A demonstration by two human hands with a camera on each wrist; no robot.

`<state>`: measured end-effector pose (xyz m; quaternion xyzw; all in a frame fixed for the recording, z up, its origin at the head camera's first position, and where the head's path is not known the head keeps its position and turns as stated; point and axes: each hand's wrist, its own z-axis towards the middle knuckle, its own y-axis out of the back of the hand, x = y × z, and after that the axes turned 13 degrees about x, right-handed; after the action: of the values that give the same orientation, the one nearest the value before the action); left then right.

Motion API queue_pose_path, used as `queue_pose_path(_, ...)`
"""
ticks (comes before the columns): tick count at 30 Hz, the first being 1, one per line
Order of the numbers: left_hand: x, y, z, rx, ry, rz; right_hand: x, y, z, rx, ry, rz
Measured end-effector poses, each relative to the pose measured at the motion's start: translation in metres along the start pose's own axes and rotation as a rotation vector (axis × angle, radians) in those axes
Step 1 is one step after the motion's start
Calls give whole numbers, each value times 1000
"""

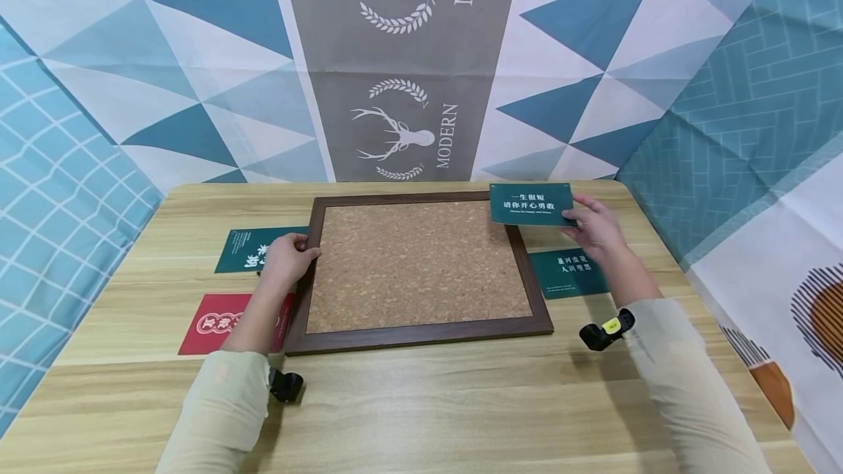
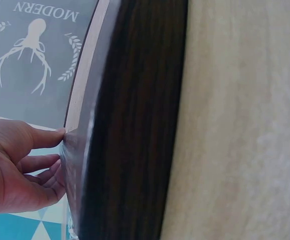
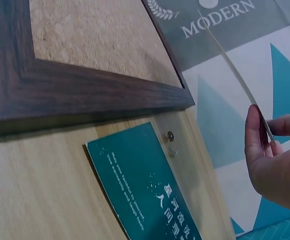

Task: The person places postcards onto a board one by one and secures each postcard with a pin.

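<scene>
A cork board (image 1: 421,262) with a dark brown wooden frame lies on the table, its lower left side nearest me. My left hand (image 1: 288,260) pinches the frame's left side between thumb and fingers; the left wrist view shows this hand (image 2: 27,165) at the dark frame edge (image 2: 134,120). Over the board's upper right corner, my right hand (image 1: 596,229) holds a green card (image 1: 530,204) with white writing by its right edge. The right wrist view shows that card (image 3: 235,70) nearly edge-on, pinched by thumb and fingers of the right hand (image 3: 277,157).
Right of the board lies another green card (image 1: 568,274). Close to it in the right wrist view are two small push pins (image 3: 170,136). Left of the board are a green card (image 1: 240,249) and a red card (image 1: 214,320), both partly hidden by my left arm. Patterned cloth hangs behind the table.
</scene>
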<state>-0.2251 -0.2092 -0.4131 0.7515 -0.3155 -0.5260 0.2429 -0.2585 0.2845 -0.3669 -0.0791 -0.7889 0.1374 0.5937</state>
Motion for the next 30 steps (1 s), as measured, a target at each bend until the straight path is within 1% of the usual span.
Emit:
queue_pose_path(4, 0, 0, 0, 1, 5, -6, -1, -6, 0, 4, 0, -24)
queue_pose_path(7, 1, -1, 1, 0, 9, -10, -2, -12, -1, 12, -3, -21)
queue_pose_path(10, 1, -1, 1, 0, 13, -13, -2, -16, 0, 22, -20, -22)
queue_pose_path(15, 1, 0, 1, 4, 17, -14, -4, -23, 4, 30, -37, -57)
queue_pose_path(23, 2, 0, 0, 1, 17, -28, -10, -37, 7, 46, -25, -63)
queue_pose_path(27, 3, -1, 0, 0, 13, -33, -17, -41, 9, 62, 3, -77)
queue_pose_path(28, 3, -1, 0, 0, 13, -34, -18, -41, 9, 73, 19, -58)
queue_pose_path(30, 3, -1, 0, -1, 13, -33, -20, -43, 9, 82, 26, -84)
